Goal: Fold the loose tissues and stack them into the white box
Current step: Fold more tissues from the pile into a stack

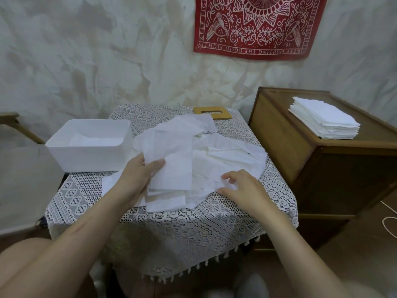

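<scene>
A pile of loose white tissues (225, 155) lies spread over the middle of a small table. My left hand (137, 175) pinches a folded tissue (174, 173) by its left edge, thumb on top. To the right, my right hand (238, 186) rests on the pile's near edge with its fingers curled down onto the paper. The white box (71, 155) stands open on the table's left side, with folded tissue lying flat inside it.
A lace cloth (171, 224) covers the table. A wooden lid with a slot (211, 112) lies at the table's far edge. A neat stack of tissues (324, 121) sits on a wooden cabinet (300, 160) to the right. A red bandana hangs on the wall behind.
</scene>
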The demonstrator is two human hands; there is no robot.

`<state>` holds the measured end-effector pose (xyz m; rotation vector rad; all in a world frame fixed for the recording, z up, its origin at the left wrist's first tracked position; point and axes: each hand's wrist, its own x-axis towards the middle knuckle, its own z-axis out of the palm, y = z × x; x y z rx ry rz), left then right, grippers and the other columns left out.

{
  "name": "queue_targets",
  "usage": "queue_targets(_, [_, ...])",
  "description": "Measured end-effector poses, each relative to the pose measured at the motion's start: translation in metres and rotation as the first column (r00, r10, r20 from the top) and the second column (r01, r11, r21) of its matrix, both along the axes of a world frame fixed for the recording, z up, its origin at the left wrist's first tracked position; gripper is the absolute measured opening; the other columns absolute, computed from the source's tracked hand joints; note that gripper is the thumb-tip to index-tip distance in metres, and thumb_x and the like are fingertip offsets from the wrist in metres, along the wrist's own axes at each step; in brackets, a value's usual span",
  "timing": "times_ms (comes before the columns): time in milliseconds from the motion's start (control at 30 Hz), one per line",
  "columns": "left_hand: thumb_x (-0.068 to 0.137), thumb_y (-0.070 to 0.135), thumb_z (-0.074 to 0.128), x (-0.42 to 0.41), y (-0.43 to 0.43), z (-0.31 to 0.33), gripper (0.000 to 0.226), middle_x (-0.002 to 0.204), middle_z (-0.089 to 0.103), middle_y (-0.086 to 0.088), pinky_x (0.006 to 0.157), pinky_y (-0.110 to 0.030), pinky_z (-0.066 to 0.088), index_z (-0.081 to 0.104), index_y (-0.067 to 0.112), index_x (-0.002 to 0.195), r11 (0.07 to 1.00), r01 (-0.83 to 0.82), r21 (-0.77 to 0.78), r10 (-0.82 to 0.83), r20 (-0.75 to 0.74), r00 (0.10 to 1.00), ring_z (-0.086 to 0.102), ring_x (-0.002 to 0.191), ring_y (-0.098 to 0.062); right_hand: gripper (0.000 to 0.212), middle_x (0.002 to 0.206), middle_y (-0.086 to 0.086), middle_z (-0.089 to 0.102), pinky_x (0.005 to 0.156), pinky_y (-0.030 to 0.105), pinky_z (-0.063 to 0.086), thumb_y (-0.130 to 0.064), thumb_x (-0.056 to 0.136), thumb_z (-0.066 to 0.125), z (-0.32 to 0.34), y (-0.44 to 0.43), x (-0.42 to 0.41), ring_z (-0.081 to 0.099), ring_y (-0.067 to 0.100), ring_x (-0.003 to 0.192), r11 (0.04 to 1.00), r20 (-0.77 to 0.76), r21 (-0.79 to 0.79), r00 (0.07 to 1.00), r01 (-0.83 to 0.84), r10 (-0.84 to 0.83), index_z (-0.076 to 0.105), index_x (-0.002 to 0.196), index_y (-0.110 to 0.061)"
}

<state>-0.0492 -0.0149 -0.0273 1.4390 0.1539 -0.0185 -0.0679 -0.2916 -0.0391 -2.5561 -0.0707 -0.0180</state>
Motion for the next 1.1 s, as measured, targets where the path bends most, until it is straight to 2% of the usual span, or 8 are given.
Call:
queue_targets(133, [0.099,0.008,0.063,0.003,0.004,0.001,0.021,0.11,0.079,-0.003,0.082,-0.04,0.06,0.068,0.015,0.119,1.0,-0.021,-0.008,0.021,0.003,1.0,0.076,0.1,-0.023,0.026,0.109,-0.008,0.063,0.08,0.031,0.041,-0.036,0.1,0.057,0.0,0.0,0.003,0.06,0.015,0.102,1.0,0.04,0.017,0.999,0.026,-0.026,0.066,0.123,-0.028])
queue_targets(267, [0.099,0.009,0.064,0.006,0.013,-0.007,0.022,0.112,0.079,-0.006,0.09,-0.048,0.059,0.067,0.013,0.12,0.999,-0.044,-0.005,0.044,0.003,0.999,0.075,0.104,-0.029,0.024,0.1,-0.011,0.066,0.079,0.031,0.046,-0.035,0.097,0.061,0.004,0.011,0.012,0.061,0.013,0.093,1.0,0.051,0.003,0.999,0.016,-0.016,0.069,0.119,-0.027])
queue_targets(467, [0.099,0.008,0.062,0.018,0.024,-0.012,0.019,0.111,0.079,-0.008,0.087,-0.046,0.058,0.067,0.014,0.117,0.999,-0.028,-0.019,0.028,0.007,1.0,0.076,0.101,-0.029,0.026,0.11,-0.004,0.059,0.077,0.032,0.045,-0.041,0.096,0.061,-0.003,0.044,0.036,0.058,0.017,0.1,0.992,0.151,-0.109,0.986,-0.056,0.072,0.068,0.117,-0.027])
queue_targets(567, [0.099,0.007,0.063,0.023,0.031,-0.013,0.022,0.114,0.078,-0.011,0.093,-0.049,0.057,0.068,0.01,0.12,0.999,-0.027,-0.017,0.027,0.004,1.0,0.075,0.105,-0.032,0.028,0.112,-0.002,0.061,0.081,0.033,0.047,-0.041,0.096,0.06,-0.003,0.056,0.054,0.056,0.019,0.105,0.979,0.158,-0.18,0.98,-0.093,0.123,0.067,0.119,-0.026])
queue_targets(700, [0.098,0.008,0.062,0.027,0.039,-0.012,0.024,0.115,0.078,-0.011,0.093,-0.048,0.057,0.069,0.011,0.121,1.0,-0.006,-0.018,0.006,0.002,1.0,0.075,0.105,-0.031,0.017,0.103,-0.005,0.069,0.073,0.03,0.042,-0.034,0.097,0.058,0.004,0.064,0.071,0.063,0.02,0.098,0.967,0.135,-0.234,0.982,-0.098,0.132,0.071,0.107,-0.028])
queue_targets(767, [0.098,0.008,0.062,0.027,0.041,-0.013,0.026,0.116,0.077,-0.011,0.094,-0.049,0.056,0.068,0.011,0.123,1.0,0.016,-0.023,-0.016,-0.003,1.0,0.074,0.107,-0.031,0.015,0.097,-0.008,0.071,0.071,0.029,0.04,-0.034,0.098,0.06,0.009,0.06,0.072,0.064,0.018,0.092,0.974,0.109,-0.206,0.986,-0.099,0.123,0.073,0.101,-0.029])
queue_targets(933, [0.099,0.007,0.061,0.025,0.044,-0.014,0.024,0.116,0.077,-0.013,0.096,-0.049,0.056,0.069,0.009,0.121,0.999,0.021,-0.035,-0.021,0.002,1.0,0.074,0.107,-0.032,0.013,0.09,-0.011,0.072,0.078,0.034,0.05,-0.035,0.099,0.06,0.015,0.052,0.064,0.065,0.016,0.087,0.989,0.14,-0.123,0.985,-0.08,0.097,0.07,0.096,-0.028])
queue_targets(1100, [0.099,0.009,0.063,0.018,0.036,-0.012,0.028,0.116,0.077,-0.012,0.096,-0.052,0.057,0.067,0.006,0.126,0.999,-0.003,-0.046,0.002,-0.019,1.0,0.074,0.108,-0.033,0.008,0.084,-0.027,0.066,0.074,0.022,0.047,-0.039,0.096,0.064,0.013,0.058,0.046,0.059,-0.001,0.078,0.975,0.132,0.125,0.977,-0.186,0.169,0.066,0.088,-0.036])
